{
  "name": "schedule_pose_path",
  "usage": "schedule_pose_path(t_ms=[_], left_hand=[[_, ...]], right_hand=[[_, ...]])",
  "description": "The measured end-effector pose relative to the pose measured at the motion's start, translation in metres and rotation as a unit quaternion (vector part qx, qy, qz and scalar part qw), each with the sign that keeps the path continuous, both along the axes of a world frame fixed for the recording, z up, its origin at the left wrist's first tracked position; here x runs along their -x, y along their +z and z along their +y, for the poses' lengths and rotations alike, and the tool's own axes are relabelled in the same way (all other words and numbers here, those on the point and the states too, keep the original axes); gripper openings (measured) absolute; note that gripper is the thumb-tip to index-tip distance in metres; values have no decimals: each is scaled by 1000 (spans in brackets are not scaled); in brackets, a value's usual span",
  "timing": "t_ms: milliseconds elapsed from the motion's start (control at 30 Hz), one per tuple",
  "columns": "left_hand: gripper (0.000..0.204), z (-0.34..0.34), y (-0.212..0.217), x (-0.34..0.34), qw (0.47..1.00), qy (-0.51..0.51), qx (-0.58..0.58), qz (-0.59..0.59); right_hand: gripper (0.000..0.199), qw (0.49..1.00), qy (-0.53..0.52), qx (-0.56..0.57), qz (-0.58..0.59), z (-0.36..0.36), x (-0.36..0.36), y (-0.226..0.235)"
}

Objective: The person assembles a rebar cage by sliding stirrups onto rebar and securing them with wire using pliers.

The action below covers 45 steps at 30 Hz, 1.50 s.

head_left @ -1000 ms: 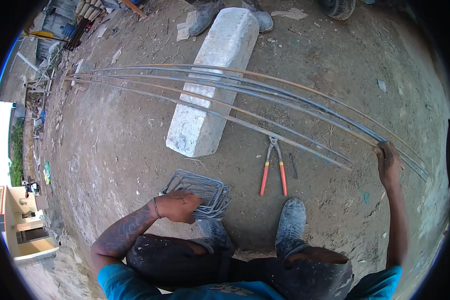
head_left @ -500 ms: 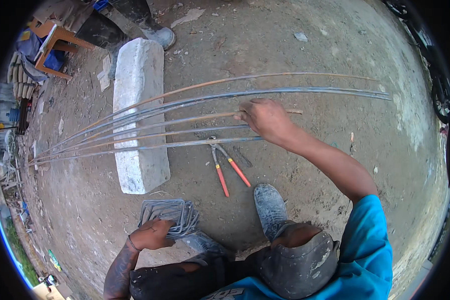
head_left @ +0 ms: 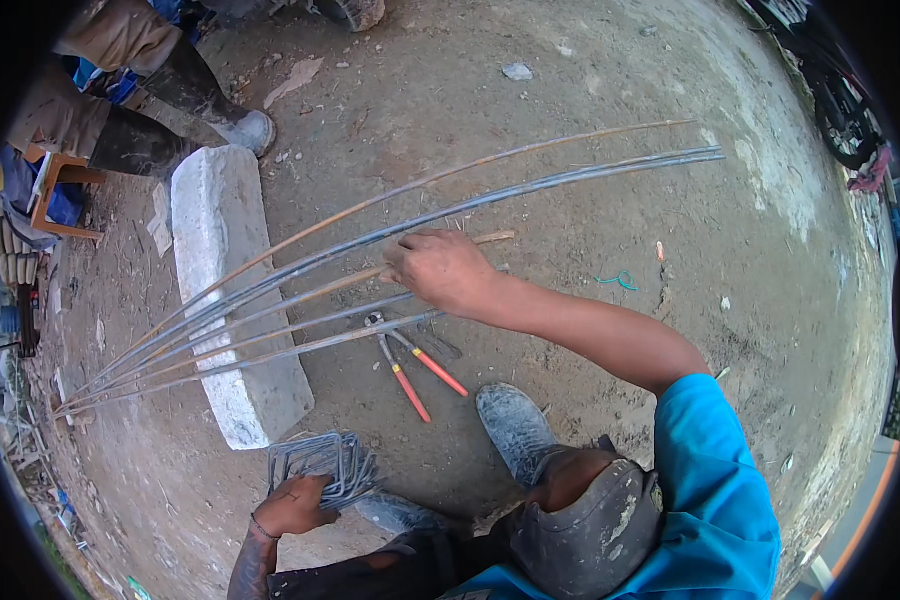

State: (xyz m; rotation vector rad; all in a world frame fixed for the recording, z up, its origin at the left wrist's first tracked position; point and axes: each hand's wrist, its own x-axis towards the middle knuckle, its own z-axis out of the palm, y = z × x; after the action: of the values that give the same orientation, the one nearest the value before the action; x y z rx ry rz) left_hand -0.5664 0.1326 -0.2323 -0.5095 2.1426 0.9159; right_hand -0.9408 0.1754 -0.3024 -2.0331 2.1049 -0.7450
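My left hand [head_left: 296, 505] is closed on a bundle of square steel stirrups [head_left: 332, 466], held low near my boot. My right hand [head_left: 442, 268] is closed around a rusty steel rod [head_left: 332, 287], close to its right end, which sticks out past the hand. Other long thin rods [head_left: 530, 186] fan out above and below it, drawing together at the far left. The rods pass over a white concrete block [head_left: 220, 210]. Below the right hand, red-handled pincers [head_left: 406, 375] lie on the dirt with their handles spread. My right fingertips are partly hidden.
Another person's dark rubber boots [head_left: 195, 90] stand beyond the block. An orange stool [head_left: 55, 195] is at the left. A motorcycle wheel [head_left: 845, 130] shows at the far right. A green string [head_left: 620, 281] lies on the ground right of the rods.
My view has turned, so the block, rods and pincers appear farther left. Both hands keep their holds. More of the other person's legs shows at the upper left.
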Motion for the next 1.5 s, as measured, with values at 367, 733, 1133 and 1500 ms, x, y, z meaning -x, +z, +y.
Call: schedule_pose_path(t_ms=[367,733,1133,1500], left_hand=[[45,1,-4,11,998,44,-36,-2],[44,8,1,1,997,79,15,11],[58,19,4,-46,996,68,-36,-48],[50,4,20,-18,991,130,16,-18]], right_hand=[[32,998,-44,-30,34,29,32,-3],[46,986,-75,-51,137,62,132,41],[49,955,-67,-271,103,65,173,45],[45,968,-43,-224,103,39,155,37]])
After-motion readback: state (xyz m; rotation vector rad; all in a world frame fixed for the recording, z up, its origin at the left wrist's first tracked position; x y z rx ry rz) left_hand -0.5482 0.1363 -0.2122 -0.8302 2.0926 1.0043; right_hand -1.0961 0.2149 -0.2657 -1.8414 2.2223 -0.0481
